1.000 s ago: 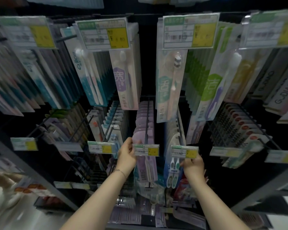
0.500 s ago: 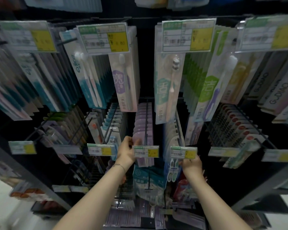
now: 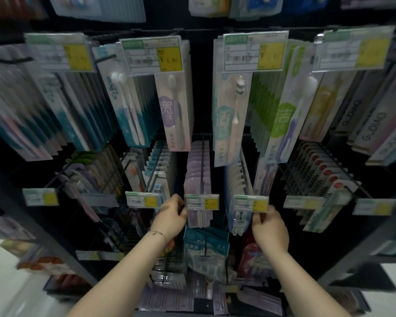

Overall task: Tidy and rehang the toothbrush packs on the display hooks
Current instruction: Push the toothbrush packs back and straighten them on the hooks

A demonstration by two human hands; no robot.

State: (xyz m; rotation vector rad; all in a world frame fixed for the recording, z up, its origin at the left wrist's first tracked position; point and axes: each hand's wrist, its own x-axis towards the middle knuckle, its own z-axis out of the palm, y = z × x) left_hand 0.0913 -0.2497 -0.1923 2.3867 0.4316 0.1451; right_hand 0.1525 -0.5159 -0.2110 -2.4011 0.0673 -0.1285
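**Desk:** Where are the hands?

**Photographer:** Lower centre of the frame, both raised to the middle row of hooks. The left hand (image 3: 169, 219) sits at the left edge of the purple toothbrush packs (image 3: 198, 170), just under their price tag (image 3: 202, 202).

**Desk:** And its grip?

**Photographer:** Curled round the edge of the front packs on that hook, with the thumb up beside the tag. A thin bracelet (image 3: 157, 233) circles the wrist.

**Desk:** The other one?

**Photographer:** The right hand (image 3: 269, 227) is just right of centre. Its grip pinches the right edge of the front blue-and-white toothbrush pack (image 3: 238, 221), directly below a second price tag (image 3: 251, 203).

**Desk:** How do the packs hang?

**Photographer:** The purple row hangs on a long black hook (image 3: 203, 165) that runs back toward the dark panel, packs stacked one behind another. The blue-and-white row hangs beside it, with a narrow gap between the two.

**Desk:** What surrounds them?

**Photographer:** In the upper half, taller packs hang under large yellow-and-white labels (image 3: 154, 54). There's a purple-printed pack (image 3: 173, 110) left of centre and a teal-printed pack (image 3: 226, 120) right of it. Below the hands, teal bags (image 3: 206, 241) and a red pack (image 3: 249, 255) hang on a lower row. The far left and right of the frame are blurred
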